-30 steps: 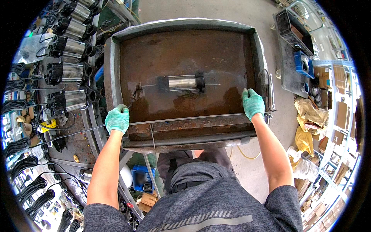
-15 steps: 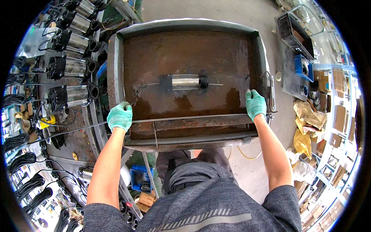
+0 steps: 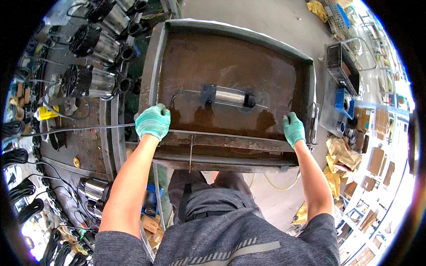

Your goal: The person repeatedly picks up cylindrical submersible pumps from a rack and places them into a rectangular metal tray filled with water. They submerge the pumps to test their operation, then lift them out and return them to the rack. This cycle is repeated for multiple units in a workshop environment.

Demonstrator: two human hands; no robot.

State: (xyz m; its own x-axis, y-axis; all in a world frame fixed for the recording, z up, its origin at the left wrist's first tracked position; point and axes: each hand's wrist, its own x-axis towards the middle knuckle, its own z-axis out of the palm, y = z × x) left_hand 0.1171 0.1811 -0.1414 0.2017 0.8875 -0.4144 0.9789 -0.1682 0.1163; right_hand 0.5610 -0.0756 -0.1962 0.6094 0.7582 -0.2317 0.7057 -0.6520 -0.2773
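Streaked green fabric gloves cover the left hand and right hand. A heathered dark-grey T-shirt has short sleeves, a pale grey band and slanted bars; the legwear is dark.

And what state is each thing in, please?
Left hand: gloved, fingers curled, grip unclear
Right hand: gloved, fingers curled, grip unclear
Metal tray: open-topped, seemingly wet inside
Black-ended metal cylinder: lying on its side in the tray
Black cable: uncoiled, reaching the left hand
Black crate: open-topped
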